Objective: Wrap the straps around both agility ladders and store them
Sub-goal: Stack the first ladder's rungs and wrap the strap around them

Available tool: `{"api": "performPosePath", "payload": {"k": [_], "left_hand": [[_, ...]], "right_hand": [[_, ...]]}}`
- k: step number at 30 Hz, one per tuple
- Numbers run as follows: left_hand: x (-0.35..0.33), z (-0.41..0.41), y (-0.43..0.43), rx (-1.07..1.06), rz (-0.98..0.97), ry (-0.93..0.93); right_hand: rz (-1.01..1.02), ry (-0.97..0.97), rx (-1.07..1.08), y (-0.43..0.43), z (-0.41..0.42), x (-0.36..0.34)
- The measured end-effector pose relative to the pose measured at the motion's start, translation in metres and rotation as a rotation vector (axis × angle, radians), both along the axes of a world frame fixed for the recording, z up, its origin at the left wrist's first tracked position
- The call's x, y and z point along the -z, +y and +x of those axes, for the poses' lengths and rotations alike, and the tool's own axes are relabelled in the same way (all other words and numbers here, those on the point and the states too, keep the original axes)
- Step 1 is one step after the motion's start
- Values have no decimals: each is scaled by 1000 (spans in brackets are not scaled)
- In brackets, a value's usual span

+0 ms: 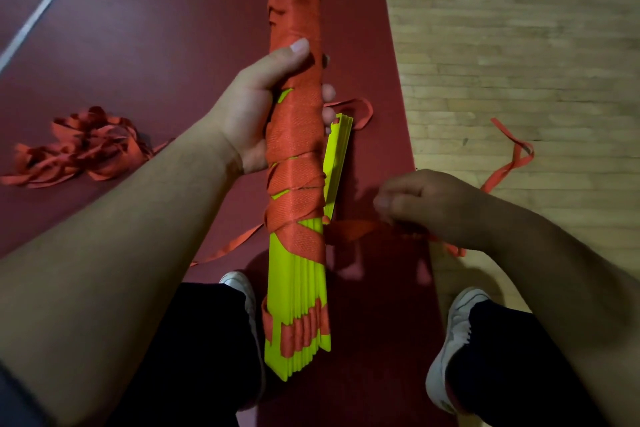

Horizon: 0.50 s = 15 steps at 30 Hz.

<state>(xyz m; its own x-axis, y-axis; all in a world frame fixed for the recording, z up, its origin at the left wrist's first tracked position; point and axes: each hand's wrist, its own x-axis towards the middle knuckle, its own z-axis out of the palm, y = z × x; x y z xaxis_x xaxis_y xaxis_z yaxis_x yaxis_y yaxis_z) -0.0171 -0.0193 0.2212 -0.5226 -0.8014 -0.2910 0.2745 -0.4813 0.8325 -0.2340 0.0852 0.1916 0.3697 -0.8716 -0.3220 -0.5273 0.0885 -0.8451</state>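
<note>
A: Starting at the left hand: clamping round the ladder bundle about mid-length, laying the thumb up the front toward twelve, poking fingertips round the far side at three.

B: Moving out to the right hand, sitting at roughly four o'clock from the left. Curling closed on the strap, pinching it by the look of things, though blurring too much for counting fingers.

A: Drawing it fairly taut, seemingly, and feeding the free run from that hand toward nine, straight into the bundle's lower wraps.

B: Holding the bundle with its long axis on the twelve-to-six line. Losing the top end past the frame edge at twelve, and showing bare yellow rungs down at six.

A: Probably calling for more turns down toward six. Favouring the right hand for that, being nearer the free run, and leaving the left just steadying.

B: Noting a second sliver of yellow peeking out at three of the bundle. Not managing to tell which ladder it belongs to.

A: Tracing the strap's tail off toward two, across the wood floor.

B: And spotting a heap of loose strap at nine on the red mat, showing no rungs under it.
</note>
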Motion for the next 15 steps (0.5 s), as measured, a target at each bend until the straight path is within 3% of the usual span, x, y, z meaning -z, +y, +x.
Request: {"api": "performPosePath", "payload": {"k": [6, 10, 15], "left_hand": [[0, 0, 1, 8, -9, -14], [-3, -2, 1, -9, -22, 1], [-3, 0, 2, -26, -27, -11]], "right_hand": [[208, 59, -154, 3, 4, -2], [59, 412, -376, 7, 12, 1], [-29, 454, -291, 4, 9, 6]]}}
